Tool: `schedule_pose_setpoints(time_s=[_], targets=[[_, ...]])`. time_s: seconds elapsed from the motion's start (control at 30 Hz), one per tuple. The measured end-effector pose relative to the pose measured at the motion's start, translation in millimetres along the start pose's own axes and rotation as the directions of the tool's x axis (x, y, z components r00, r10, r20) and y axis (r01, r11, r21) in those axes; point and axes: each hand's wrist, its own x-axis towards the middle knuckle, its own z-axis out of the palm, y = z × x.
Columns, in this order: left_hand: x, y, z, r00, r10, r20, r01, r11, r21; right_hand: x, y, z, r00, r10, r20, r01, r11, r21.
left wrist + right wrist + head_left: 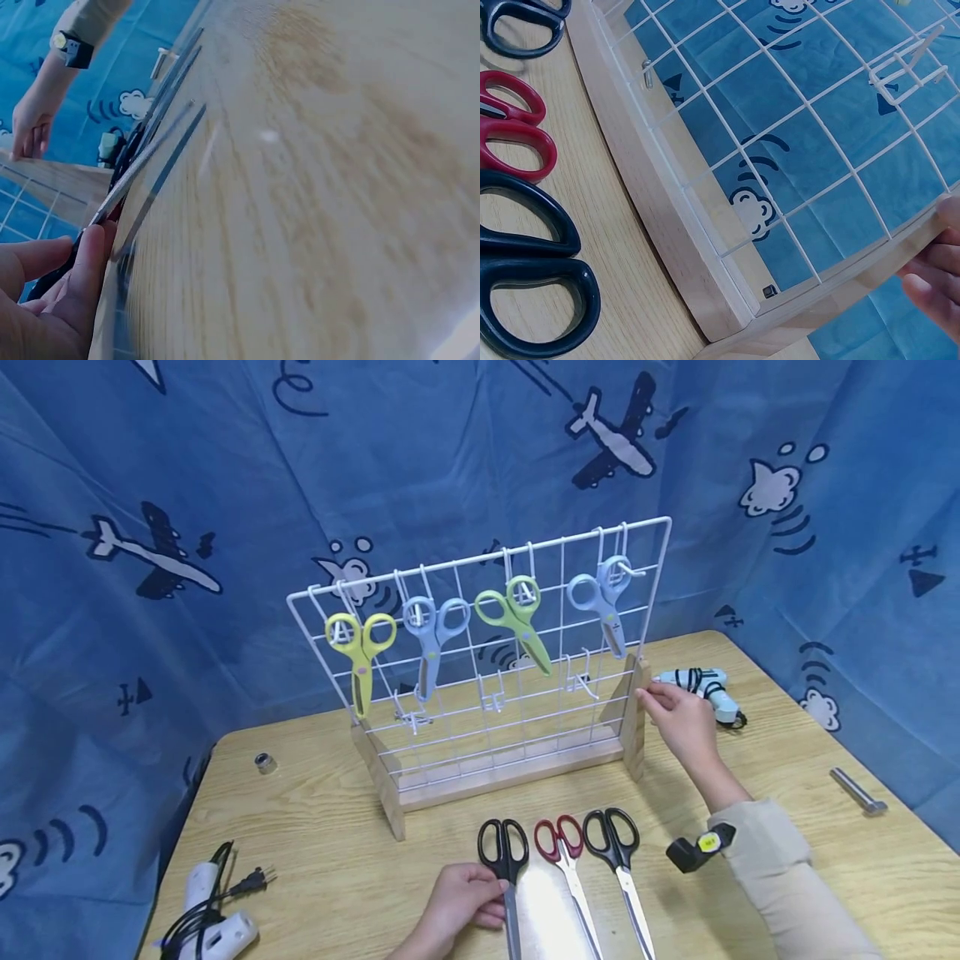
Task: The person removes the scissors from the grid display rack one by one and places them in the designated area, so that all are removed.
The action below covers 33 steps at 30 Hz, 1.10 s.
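My left hand (465, 897) pinches the nearest-left black-handled scissors (513, 927) just below the finger loops. In the left wrist view, their blade (142, 159) stands slightly off the tabletop, with a dark shadow beside it. My right hand (682, 722) grips the right wooden side post (635, 727) of a white wire rack, fingers wrapped at its upper end. Red-handled scissors (579, 897) and a second black-handled pair (633, 906) lie to the right of the held pair. From the rack's upper hooks hang yellow scissors (362, 668), green scissors (528, 635) and two blue pairs.
Lower hooks (492, 700) on the rack carry nothing. Behind my right hand lies a light blue corded tool (723, 702); a metal bolt (858, 791) is at the right. A white corded tool (228, 935) and a small metal nut (265, 763) sit at the left.
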Motion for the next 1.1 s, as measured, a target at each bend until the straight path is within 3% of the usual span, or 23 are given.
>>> schedule_pose_setpoints(time_s=[0.37,0.8,1.1], targets=[[5.1,-9.2,3.0,1.000,0.001,-0.006,-0.001,0.998,0.061,-1.8,-1.8,-1.3,1.000,0.005,-0.004,-0.005,1.000,-0.009],[6.1,-2.0,7.8,1.000,-0.016,-0.005,0.016,0.987,0.160,0.2,-2.4,-1.8,1.000,0.005,0.002,-0.005,1.000,-0.017],[6.5,0.7,8.0,0.999,-0.036,0.018,0.033,0.988,0.153,0.0,-4.9,-2.4,1.000,-0.010,-0.002,0.010,1.000,-0.018]])
